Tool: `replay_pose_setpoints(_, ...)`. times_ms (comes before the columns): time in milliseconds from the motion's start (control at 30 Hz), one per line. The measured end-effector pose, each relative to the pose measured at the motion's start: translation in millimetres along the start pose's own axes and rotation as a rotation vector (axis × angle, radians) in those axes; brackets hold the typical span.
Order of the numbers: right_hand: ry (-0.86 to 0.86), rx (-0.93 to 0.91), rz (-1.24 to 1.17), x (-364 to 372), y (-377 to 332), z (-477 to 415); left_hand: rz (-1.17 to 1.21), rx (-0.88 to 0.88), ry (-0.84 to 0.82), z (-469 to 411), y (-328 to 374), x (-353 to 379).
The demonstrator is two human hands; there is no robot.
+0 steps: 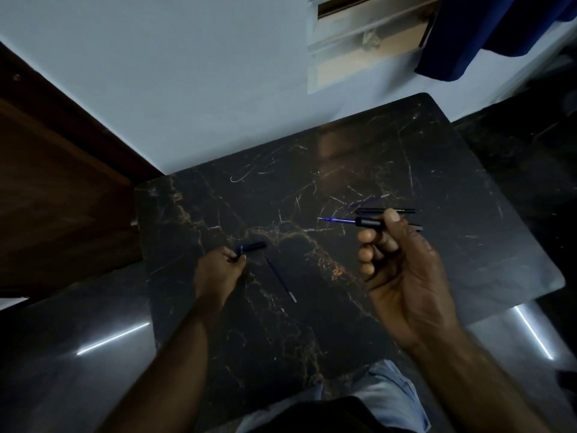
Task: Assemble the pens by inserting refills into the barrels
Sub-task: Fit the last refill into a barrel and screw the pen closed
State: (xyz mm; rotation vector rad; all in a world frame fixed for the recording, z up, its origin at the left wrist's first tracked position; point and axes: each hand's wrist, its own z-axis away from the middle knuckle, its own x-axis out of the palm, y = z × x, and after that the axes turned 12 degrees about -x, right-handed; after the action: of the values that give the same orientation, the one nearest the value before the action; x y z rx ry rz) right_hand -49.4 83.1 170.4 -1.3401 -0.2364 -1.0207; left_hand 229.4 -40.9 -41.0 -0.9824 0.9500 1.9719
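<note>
My right hand point(402, 270) is raised over the table and grips a dark pen barrel point(370, 222). A blue refill point(337, 220) sticks out of the barrel's left end, tip pointing left. My left hand point(218, 270) rests low on the black marble table point(437, 170) and pinches a short dark blue pen piece point(253, 246). A loose blue refill point(281, 281) lies on the table just right of my left hand. Behind my right thumb lie another dark barrel point(387, 210) and a further refill point(371, 200).
The table stands against a pale wall point(187, 89), with a wooden door point(56, 182) to the left. Glossy dark floor point(78, 354) surrounds it. A blue cloth point(487, 32) hangs at top right. My knee in light jeans point(390, 392) is at the near edge.
</note>
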Motion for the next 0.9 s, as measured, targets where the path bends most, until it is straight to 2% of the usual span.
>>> replay_pose_setpoints(67,-0.004,0.001,0.000,2.7,0.1,-0.1,0.034,-0.039,-0.030,-1.6,-0.4,-0.6)
replay_pose_setpoints(133,-0.009,-0.004,0.000,4.9,-0.4,0.0,0.192,-0.118,-0.084,2.3,2.3,-3.5)
replay_pose_setpoints(233,-0.029,-0.036,0.020,7.4,-2.1,0.8,0.678,-0.198,-0.202,25.8,18.9,-25.9)
replay_pose_setpoints(333,-0.038,-0.098,0.069,10.7,-3.9,2.6,1.225,-0.108,-0.384,69.6,51.4,-66.1)
replay_pose_setpoints(400,-0.044,-0.136,0.100,15.6,-5.8,4.3,1.448,0.030,-0.509,103.0,74.0,-94.9)
replay_pose_setpoints(467,-0.063,-0.166,0.128,23.5,-8.8,6.2,1.525,0.189,-0.612,133.7,93.6,-119.5)
replay_pose_setpoints(533,-0.078,-0.192,0.156,33.4,-12.1,8.5,1.549,0.275,-0.657,158.7,109.6,-137.4)
replay_pose_setpoints(900,-0.158,-0.289,0.168,43.1,-42.0,11.1,1.587,0.371,-0.641,218.8,141.9,-158.6)
